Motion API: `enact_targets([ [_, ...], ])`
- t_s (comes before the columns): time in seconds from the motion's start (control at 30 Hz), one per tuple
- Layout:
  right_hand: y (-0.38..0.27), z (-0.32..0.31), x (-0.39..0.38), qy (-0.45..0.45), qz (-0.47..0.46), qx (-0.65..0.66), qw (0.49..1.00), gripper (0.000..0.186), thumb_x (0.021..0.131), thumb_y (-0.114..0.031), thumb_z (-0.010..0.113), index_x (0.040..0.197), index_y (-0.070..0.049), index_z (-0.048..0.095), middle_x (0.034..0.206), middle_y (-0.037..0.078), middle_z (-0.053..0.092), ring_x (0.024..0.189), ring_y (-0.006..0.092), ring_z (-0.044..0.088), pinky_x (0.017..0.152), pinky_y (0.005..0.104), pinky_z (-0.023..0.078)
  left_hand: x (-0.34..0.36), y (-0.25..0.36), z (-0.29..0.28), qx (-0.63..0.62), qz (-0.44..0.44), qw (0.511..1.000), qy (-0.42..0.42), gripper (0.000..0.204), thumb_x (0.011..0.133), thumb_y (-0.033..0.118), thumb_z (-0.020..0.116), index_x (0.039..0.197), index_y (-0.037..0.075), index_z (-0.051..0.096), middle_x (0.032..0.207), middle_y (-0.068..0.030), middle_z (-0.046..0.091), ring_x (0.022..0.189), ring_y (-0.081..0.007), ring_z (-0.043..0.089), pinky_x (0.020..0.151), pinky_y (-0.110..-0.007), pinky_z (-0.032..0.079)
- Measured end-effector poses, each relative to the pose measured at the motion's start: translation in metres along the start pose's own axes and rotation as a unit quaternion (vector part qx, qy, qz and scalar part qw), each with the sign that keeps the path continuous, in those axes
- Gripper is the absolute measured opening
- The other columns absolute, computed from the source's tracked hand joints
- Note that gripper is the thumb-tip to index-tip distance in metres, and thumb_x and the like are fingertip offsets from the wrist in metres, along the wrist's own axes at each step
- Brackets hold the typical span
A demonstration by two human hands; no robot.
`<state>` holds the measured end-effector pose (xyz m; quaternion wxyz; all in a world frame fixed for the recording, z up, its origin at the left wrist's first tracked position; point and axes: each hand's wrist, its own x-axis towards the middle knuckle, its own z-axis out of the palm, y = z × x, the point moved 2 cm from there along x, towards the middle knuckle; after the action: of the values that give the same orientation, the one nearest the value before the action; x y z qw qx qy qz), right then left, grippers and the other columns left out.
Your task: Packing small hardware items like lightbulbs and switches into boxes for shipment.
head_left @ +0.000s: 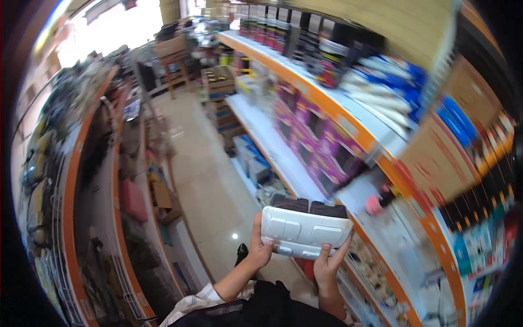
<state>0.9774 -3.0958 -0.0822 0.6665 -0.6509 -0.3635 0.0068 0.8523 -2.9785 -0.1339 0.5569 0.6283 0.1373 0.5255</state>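
Between my two hands is a white moulded plastic tray with raised rectangles on the face toward me. Two dark brown blocks show along its far edge; what they are I cannot make out. My left hand grips the tray's left side, its thumb on the near face. At the lower right corner, my right hand holds it with the thumb on the face too. The tray is tilted and held in the air over the aisle, close to the right-hand shelves.
Orange-edged shelves on the right carry dark bottles, blue-and-white packets, purple boxes and a cardboard box. More crowded shelves line the left. A wooden chair stands at the far end of the tiled aisle.
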Motion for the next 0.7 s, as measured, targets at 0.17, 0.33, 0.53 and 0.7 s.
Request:
enact_targets([
  [0.17,0.013,0.174,0.034,-0.166,0.003,0.033,0.986,0.058,0.091,-0.021,0.053,0.135,0.006,0.027,0.121,0.02,0.046,0.109,0.0282,0.049,0.095,0.0372,0.037,0.053,-0.004,-0.136,0.104,-0.104,0.976,0.159,0.056,0.091,0.019,0.052,0.138,0.002,0.027,0.13,-0.015,0.041,0.12,-0.0226,0.04,0.101,-0.035,0.032],
  [0.33,0.017,0.318,0.044,-0.275,0.049,0.101,0.955,0.054,0.091,-0.016,0.051,0.135,0.006,0.028,0.126,0.022,0.044,0.117,0.0305,0.045,0.099,0.0386,0.033,0.098,-0.003,-0.246,0.155,-0.124,0.947,0.252,0.051,0.092,0.013,0.05,0.137,0.001,0.028,0.127,-0.0152,0.044,0.119,-0.0228,0.042,0.1,-0.035,0.032],
  [0.53,0.047,0.447,0.077,-0.368,0.094,0.058,0.923,0.054,0.09,-0.016,0.052,0.135,0.006,0.029,0.128,0.024,0.043,0.119,0.0339,0.043,0.101,0.0394,0.032,0.159,-0.044,-0.329,0.186,-0.154,0.918,0.315,0.049,0.092,0.012,0.049,0.136,0.001,0.029,0.123,-0.0149,0.047,0.115,-0.0222,0.045,0.099,-0.034,0.034],
  [0.7,0.08,0.57,0.128,-0.374,0.08,0.042,0.923,0.053,0.091,-0.018,0.052,0.134,0.005,0.031,0.128,0.025,0.043,0.12,0.0354,0.043,0.1,0.0399,0.033,0.246,-0.105,-0.411,0.166,-0.186,0.906,0.342,0.048,0.093,0.012,0.049,0.135,-0.001,0.03,0.122,-0.0143,0.047,0.113,-0.0212,0.046,0.097,-0.033,0.035],
])
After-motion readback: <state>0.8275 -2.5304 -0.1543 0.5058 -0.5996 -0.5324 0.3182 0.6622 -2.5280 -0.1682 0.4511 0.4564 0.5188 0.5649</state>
